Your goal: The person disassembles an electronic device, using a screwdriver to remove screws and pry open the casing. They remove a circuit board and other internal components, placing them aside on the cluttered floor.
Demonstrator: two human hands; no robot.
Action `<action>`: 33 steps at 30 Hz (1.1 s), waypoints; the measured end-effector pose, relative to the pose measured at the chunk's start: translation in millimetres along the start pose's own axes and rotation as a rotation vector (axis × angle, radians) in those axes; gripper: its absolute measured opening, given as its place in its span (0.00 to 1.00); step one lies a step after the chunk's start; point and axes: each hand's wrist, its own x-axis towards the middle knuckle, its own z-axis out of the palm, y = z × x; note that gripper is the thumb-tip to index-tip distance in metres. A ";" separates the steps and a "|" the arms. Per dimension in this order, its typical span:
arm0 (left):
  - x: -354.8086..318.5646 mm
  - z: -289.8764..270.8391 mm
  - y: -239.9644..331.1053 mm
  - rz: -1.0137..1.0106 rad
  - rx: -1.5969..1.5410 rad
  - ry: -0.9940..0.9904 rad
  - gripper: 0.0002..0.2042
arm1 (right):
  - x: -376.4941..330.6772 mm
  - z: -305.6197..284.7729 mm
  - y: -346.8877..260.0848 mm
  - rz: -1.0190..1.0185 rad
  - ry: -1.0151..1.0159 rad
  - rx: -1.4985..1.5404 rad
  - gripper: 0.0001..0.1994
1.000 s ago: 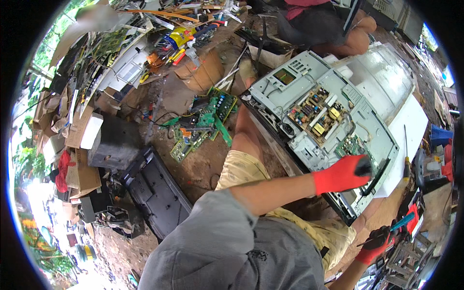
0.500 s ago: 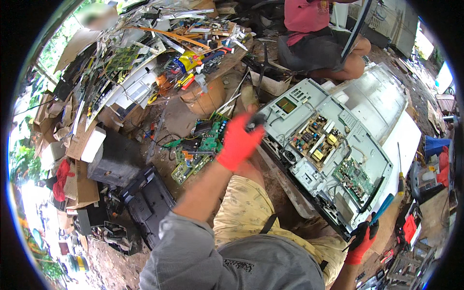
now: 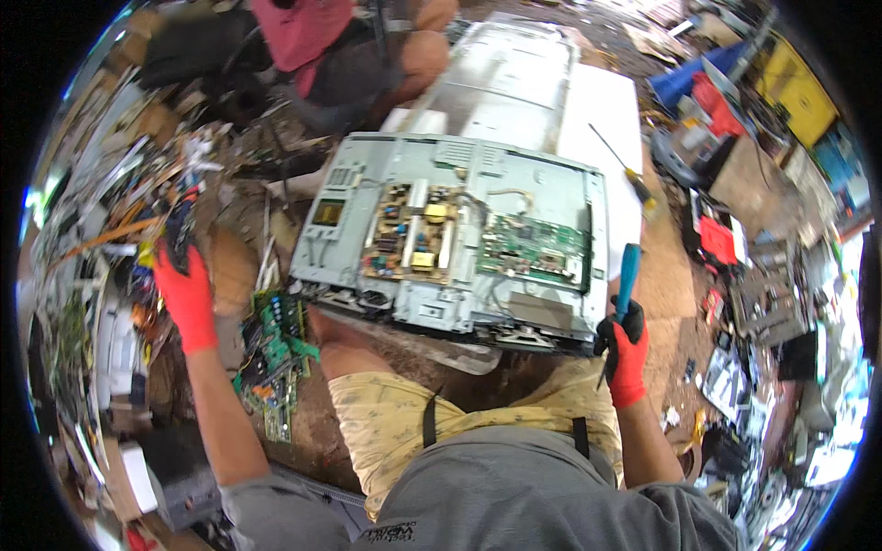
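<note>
At four o'clock, our red-and-black-gloved right hand point(image 3: 627, 354) holds a teal-handled tool point(image 3: 628, 275). At nine, our left hand point(image 3: 184, 285), gloved the same, is by mixed scraps point(image 3: 115, 234); we can't tell its grip. At twelve lies a flat grey metal panel point(image 3: 556, 184) with a green circuit board point(image 3: 537, 250) and a brown board point(image 3: 413, 234).

From the left of two fisheye cameras worn on the head, the wide view looks down and forward over the wearer's gray shirt point(image 3: 514, 487) onto a metal chassis point(image 3: 556, 184) close below, with the left hand point(image 3: 184, 280) and right hand point(image 3: 627, 349) flanking it and another person point(image 3: 308, 41) farther off.
</note>
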 end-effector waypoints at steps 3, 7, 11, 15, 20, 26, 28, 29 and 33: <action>-72.2 12.3 132.1 0.004 -0.299 -0.480 0.27 | 7.5 -4.4 0.6 0.085 0.055 0.010 0.18; -120.2 38.6 298.9 0.428 -0.723 -0.837 0.41 | 17.5 -16.8 10.4 0.130 0.074 -0.100 0.13; -133.2 77.2 406.5 0.743 -0.480 -0.974 0.57 | 20.8 -25.5 29.3 0.058 0.204 -0.418 0.14; -122.3 126.8 439.3 0.877 -0.277 -1.050 0.63 | 21.5 -9.3 22.5 0.084 0.158 -0.389 0.13; -104.5 146.6 453.4 0.988 -0.250 -1.154 0.64 | 21.4 -9.0 55.1 -0.025 0.070 -0.342 0.14; -65.6 122.0 453.4 0.873 -0.359 -1.079 0.62 | 23.1 -11.5 62.9 -0.003 0.108 -0.315 0.14; -54.0 115.1 445.5 0.754 -0.550 -0.960 0.61 | 21.5 -10.9 64.3 0.020 0.104 -0.314 0.14; -46.0 109.5 438.9 0.683 -0.706 -0.919 0.61 | 18.6 -7.5 55.9 0.034 0.096 -0.318 0.14; -24.7 90.8 391.8 0.199 -1.270 -0.747 0.51 | 19.8 -12.8 55.2 -0.028 0.111 -0.311 0.14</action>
